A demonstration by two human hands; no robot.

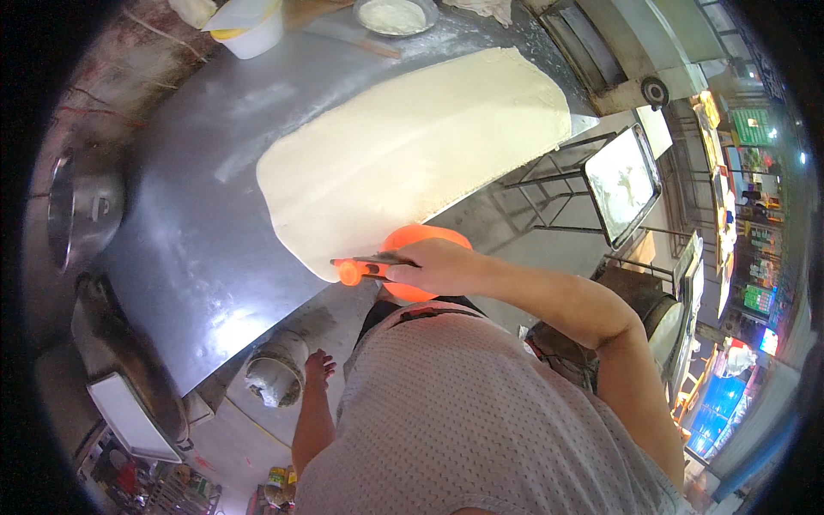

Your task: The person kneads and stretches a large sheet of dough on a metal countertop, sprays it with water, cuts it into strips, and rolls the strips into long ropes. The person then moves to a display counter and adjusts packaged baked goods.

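Observation:
My right hand (pixel 434 267) grips an orange spray bottle (pixel 430 237) by its neck and trigger. Its round orange nozzle (pixel 349 272) points left, over the near edge of a large rolled-out dough sheet (pixel 412 141). The pale, smooth sheet lies flat along the front of a metal worktable (pixel 193 212). Down at my side hangs my left hand (pixel 318 367), loosely curled with fingers a little apart and nothing seen in it. It is nearest to a bucket (pixel 293 351) on the floor, with white plastic inside.
At the table's back stand a bowl of flour (pixel 394 17) and a white tub (pixel 251 38). A steel pot (pixel 87 209) is on the left, above a large dark pan (pixel 125 360) and white tray (pixel 134 415). To the right, a metal rack holds a baking tray (pixel 623 183).

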